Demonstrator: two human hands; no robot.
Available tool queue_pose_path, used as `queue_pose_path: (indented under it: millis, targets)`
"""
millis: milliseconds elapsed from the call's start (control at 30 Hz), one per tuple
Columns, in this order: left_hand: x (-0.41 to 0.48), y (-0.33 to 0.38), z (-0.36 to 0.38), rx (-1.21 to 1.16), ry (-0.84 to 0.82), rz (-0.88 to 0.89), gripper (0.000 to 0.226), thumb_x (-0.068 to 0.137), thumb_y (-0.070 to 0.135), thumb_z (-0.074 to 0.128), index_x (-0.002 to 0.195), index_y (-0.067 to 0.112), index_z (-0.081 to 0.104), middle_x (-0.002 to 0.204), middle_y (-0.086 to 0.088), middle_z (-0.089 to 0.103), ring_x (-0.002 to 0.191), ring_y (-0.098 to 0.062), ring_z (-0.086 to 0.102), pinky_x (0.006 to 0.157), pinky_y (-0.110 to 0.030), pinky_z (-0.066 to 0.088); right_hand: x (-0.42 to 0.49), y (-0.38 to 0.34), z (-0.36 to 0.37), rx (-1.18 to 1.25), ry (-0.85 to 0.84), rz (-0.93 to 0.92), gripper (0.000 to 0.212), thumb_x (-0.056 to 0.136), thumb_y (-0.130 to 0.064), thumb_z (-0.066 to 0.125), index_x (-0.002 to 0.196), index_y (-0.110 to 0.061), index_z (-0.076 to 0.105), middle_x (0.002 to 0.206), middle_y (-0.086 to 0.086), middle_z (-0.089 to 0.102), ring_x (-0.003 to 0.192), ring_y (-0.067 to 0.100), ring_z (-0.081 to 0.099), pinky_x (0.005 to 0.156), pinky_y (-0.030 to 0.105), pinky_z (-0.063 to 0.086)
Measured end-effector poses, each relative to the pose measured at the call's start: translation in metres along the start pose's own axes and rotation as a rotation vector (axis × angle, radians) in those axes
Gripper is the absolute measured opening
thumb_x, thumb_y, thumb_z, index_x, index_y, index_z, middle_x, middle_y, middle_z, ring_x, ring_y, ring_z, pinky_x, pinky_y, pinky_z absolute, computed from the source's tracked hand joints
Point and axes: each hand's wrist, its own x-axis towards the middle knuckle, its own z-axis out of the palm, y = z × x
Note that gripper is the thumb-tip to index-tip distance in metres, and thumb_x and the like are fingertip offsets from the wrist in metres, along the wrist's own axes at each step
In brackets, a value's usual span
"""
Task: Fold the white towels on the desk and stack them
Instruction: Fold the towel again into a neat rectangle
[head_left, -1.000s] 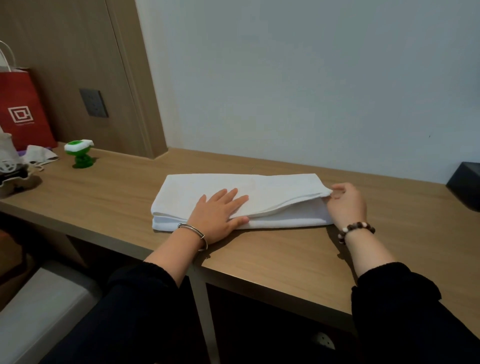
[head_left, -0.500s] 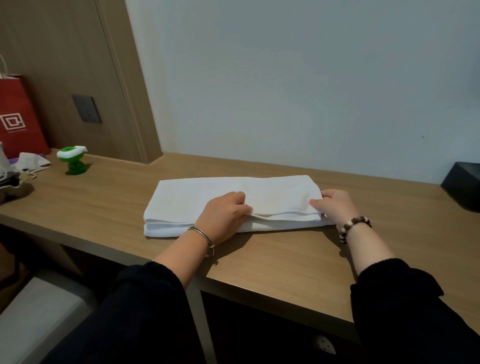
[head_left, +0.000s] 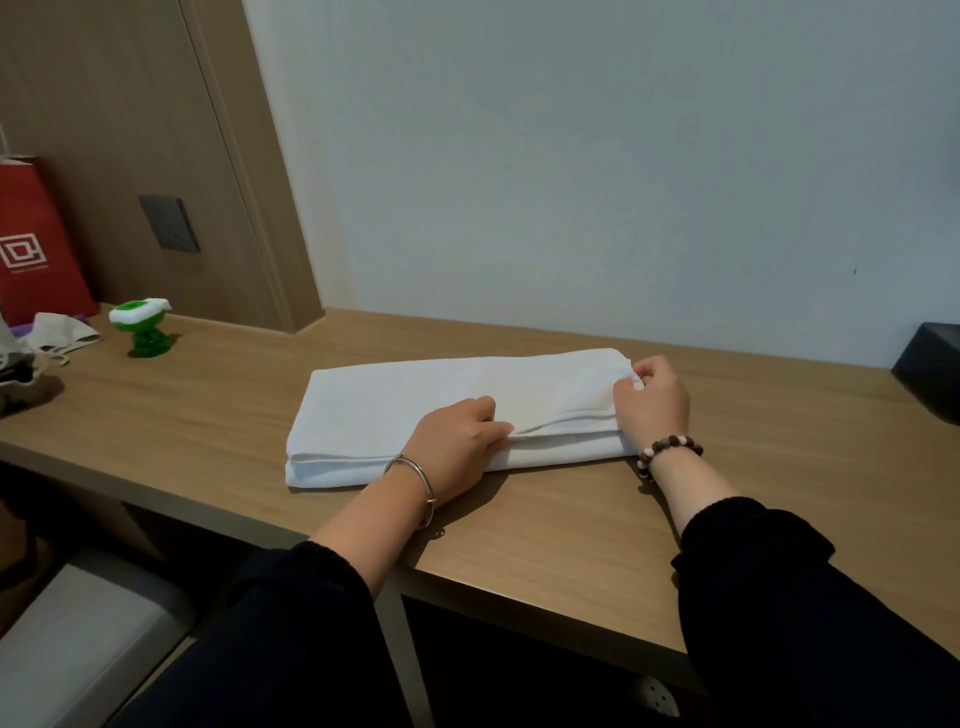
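Pale wall and a wooden desk (head_left: 545, 545) framed our work, with a red bag (head_left: 31, 244) and a green toy (head_left: 143, 327) off at the left. We had the white towel (head_left: 415, 395) lying mid-desk as a long, layered strip running left to right.

1 second before, our left hand (head_left: 457, 436) had lain flat on the top layer with its fingers spread. Now it had curled, pinching that layer's near edge about halfway along. Our right hand (head_left: 652, 400) kept to the right end, its fingers curled round the edge of the upper layers there.

We judged the smoothing done and the next fold about to begin, probably carrying the right end across. We saw only 1 bundle, so the stacking was not yet begun.
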Motion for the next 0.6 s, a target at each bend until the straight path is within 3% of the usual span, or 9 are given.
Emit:
queue_pose_path:
  millis: [133,233,400,600]
  targets:
    - [0.009,0.009,-0.004,0.022,0.080,0.054,0.017,0.062,-0.006,0.078,0.070,0.007,0.070,0.060,-0.010,0.052,0.048,-0.025,0.050,0.033,-0.027,0.039,0.003,-0.001,-0.002,0.013,0.030,0.079,0.010,0.086,-0.007,0.044,0.086,-0.014,0.051,0.073,-0.006,0.048,0.069,0.017,0.047,0.051,0.022,0.030]
    - [0.009,0.013,0.001,-0.001,0.021,0.111,0.013,0.065,-0.003,0.078,0.068,0.007,0.070,0.060,-0.009,0.052,0.048,-0.026,0.052,0.033,-0.028,0.040,0.003,0.001,-0.005,0.039,0.011,0.103,0.011,0.087,-0.007,0.043,0.087,-0.013,0.052,0.077,-0.003,0.051,0.072,0.019,0.049,0.056,0.025,0.034]
    - [0.006,0.005,0.000,-0.056,0.038,0.087,0.012,0.068,0.000,0.078,0.072,0.009,0.072,0.061,-0.008,0.054,0.049,-0.026,0.053,0.035,-0.027,0.041,-0.001,0.002,-0.009,0.088,-0.033,0.077,0.009,0.086,-0.006,0.047,0.086,-0.013,0.052,0.072,-0.003,0.051,0.059,0.009,0.044,0.049,0.023,0.031]
    - [-0.001,-0.001,0.002,-0.037,0.049,0.066,0.011,0.069,0.001,0.079,0.070,0.009,0.071,0.061,-0.007,0.053,0.050,-0.025,0.053,0.035,-0.026,0.039,-0.001,-0.001,-0.014,0.064,-0.059,0.072,0.010,0.080,-0.006,0.054,0.080,-0.016,0.054,0.067,-0.006,0.049,0.057,0.007,0.044,0.048,0.021,0.029]
